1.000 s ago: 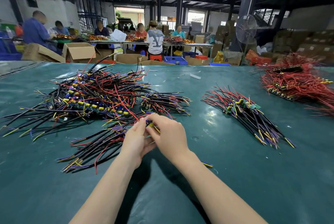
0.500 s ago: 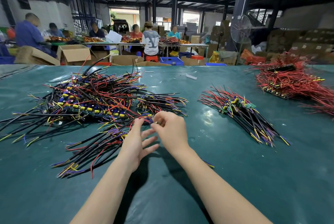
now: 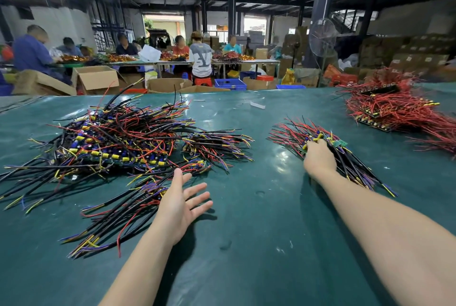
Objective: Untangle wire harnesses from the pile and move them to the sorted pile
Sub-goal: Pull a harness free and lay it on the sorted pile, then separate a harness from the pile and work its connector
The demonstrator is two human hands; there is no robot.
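Spreading wide, the left hand (image 3: pixel 181 203) hovers palm-up over the dark green bench (image 3: pixel 246 256), fingers straight and apart, with nothing in it. It sits at the near right edge of the large tangled pile of black, red, yellow and purple wire harnesses (image 3: pixel 111 143). A loose spray of the same wires (image 3: pixel 118 209) fans out toward the viewer from that pile's near side, just beside the hand.

Well to the right of the tangled pile lies the sorted pile of neatly aligned black and red harnesses (image 3: pixel 291 133). The right hand (image 3: pixel 319 161) rests on top of it, back toward the camera, fingers bent down into the wires. Whether it grips any of them cannot be told.

Farther right and behind is a heap of mostly red wires on dark circuit boards (image 3: pixel 394 110).

Beyond the tangled pile, past the bench's far edge, an open brown cardboard box (image 3: pixel 98 78) stands on the floor, with a blue plastic crate (image 3: pixel 230 83) to its right. What either holds is hidden from here.
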